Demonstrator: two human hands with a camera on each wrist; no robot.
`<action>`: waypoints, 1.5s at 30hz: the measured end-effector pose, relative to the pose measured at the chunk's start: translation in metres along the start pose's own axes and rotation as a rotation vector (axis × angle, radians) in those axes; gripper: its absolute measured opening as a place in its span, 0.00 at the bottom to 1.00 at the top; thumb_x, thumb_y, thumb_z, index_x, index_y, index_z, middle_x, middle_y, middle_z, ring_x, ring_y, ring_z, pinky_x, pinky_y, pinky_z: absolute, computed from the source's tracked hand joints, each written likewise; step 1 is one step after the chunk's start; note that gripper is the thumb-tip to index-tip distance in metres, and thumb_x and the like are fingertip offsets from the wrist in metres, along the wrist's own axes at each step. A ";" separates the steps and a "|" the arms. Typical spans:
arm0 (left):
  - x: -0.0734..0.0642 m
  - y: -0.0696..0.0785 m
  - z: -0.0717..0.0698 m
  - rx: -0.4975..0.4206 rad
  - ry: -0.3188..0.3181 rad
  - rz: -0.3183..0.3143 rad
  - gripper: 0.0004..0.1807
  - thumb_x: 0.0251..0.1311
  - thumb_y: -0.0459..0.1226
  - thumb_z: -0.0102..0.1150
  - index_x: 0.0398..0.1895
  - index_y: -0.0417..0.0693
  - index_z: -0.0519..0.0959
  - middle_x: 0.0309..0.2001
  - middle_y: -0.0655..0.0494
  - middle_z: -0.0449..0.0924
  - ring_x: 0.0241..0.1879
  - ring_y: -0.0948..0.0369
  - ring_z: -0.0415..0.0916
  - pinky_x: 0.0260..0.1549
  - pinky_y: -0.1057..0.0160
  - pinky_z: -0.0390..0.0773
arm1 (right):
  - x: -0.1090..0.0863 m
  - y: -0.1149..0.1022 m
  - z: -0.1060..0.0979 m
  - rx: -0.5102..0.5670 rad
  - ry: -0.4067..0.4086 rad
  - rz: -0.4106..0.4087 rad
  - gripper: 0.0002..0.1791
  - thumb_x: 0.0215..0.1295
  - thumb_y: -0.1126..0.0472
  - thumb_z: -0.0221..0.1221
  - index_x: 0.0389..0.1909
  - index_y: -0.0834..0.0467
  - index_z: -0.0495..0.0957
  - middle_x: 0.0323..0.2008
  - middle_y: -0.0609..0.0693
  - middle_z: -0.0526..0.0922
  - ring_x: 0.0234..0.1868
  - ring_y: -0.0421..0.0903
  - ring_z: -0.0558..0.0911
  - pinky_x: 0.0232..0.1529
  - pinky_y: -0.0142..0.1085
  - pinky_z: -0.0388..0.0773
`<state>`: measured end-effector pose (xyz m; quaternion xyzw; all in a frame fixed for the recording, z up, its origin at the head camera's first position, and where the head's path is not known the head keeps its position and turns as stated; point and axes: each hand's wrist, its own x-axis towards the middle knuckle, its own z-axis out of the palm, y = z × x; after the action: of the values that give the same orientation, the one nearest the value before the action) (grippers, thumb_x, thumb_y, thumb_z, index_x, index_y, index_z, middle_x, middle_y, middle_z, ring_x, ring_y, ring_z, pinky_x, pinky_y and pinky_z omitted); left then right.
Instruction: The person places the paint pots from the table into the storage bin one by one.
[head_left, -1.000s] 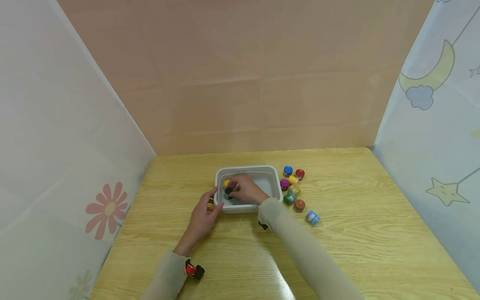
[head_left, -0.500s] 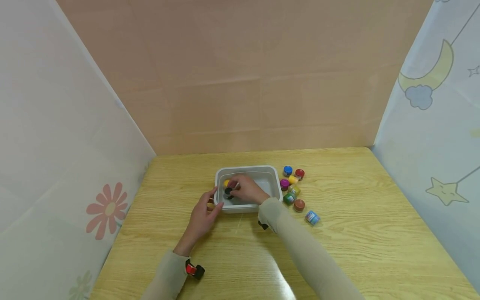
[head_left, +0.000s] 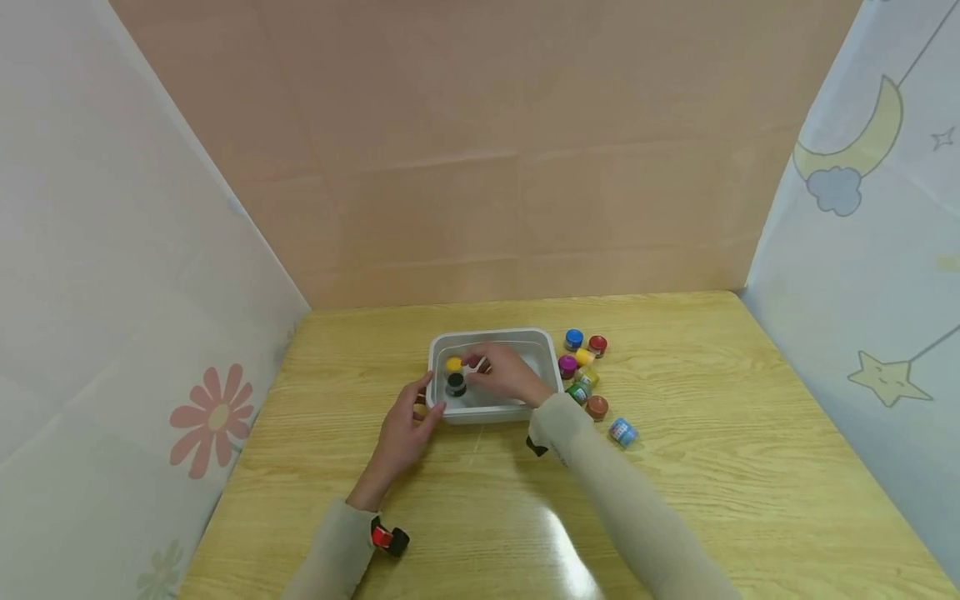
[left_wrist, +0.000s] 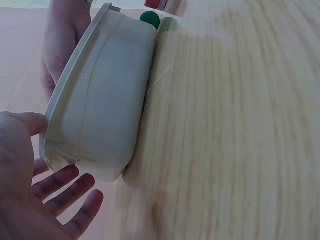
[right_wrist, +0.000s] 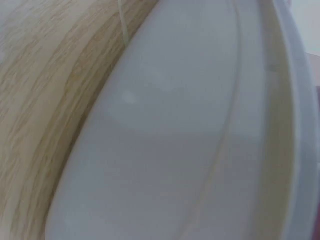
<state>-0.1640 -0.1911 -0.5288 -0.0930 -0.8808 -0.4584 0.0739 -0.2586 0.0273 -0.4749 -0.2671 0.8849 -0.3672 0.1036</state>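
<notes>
In the head view a pale grey plastic tub (head_left: 495,413) sits on the table. Inside, at its left end, a small paint jar with a black lid (head_left: 456,383) stands just in front of a yellow-lidded jar (head_left: 454,364). My right hand (head_left: 504,372) hovers over the tub, its fingertips just right of the two jars and nothing held. My left hand (head_left: 402,433) rests at the tub's near left corner. In the left wrist view its thumb (left_wrist: 31,120) touches the rim, while the other fingers (left_wrist: 70,195) spread loosely beside the end wall.
Right of the tub lies a loose group of small jars, among them blue (head_left: 573,339), red (head_left: 597,345), purple (head_left: 567,367), green (head_left: 578,392) and brown (head_left: 597,407). A light blue jar (head_left: 622,432) lies on its side nearer me. Walls enclose the table's back and sides.
My right hand has let go of the black-lidded jar and drawn back to the right, leaving it upright in the tub. The left hand has stayed at the corner.
</notes>
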 end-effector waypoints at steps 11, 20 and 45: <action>0.000 0.002 -0.005 0.001 0.006 0.012 0.33 0.74 0.46 0.60 0.78 0.46 0.65 0.63 0.45 0.76 0.56 0.52 0.77 0.47 0.58 0.83 | -0.022 0.004 -0.030 0.019 0.039 -0.049 0.15 0.73 0.62 0.63 0.56 0.63 0.82 0.53 0.59 0.85 0.49 0.51 0.84 0.52 0.43 0.84; -0.002 0.003 -0.006 0.007 0.006 0.002 0.34 0.74 0.47 0.59 0.78 0.48 0.64 0.64 0.46 0.76 0.56 0.52 0.77 0.48 0.56 0.84 | -0.061 0.021 -0.066 0.059 0.132 -0.011 0.16 0.74 0.60 0.63 0.58 0.58 0.82 0.55 0.57 0.84 0.49 0.49 0.85 0.54 0.45 0.83; -0.007 0.001 -0.009 -0.020 -0.011 -0.030 0.34 0.74 0.49 0.59 0.78 0.49 0.64 0.65 0.47 0.76 0.58 0.52 0.76 0.51 0.50 0.83 | -0.200 0.084 -0.099 -0.040 0.245 0.130 0.15 0.73 0.63 0.63 0.56 0.64 0.81 0.52 0.60 0.84 0.46 0.52 0.85 0.47 0.36 0.83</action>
<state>-0.1564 -0.1990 -0.5245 -0.0830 -0.8778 -0.4679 0.0613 -0.1627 0.2452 -0.4667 -0.1645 0.9135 -0.3718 0.0130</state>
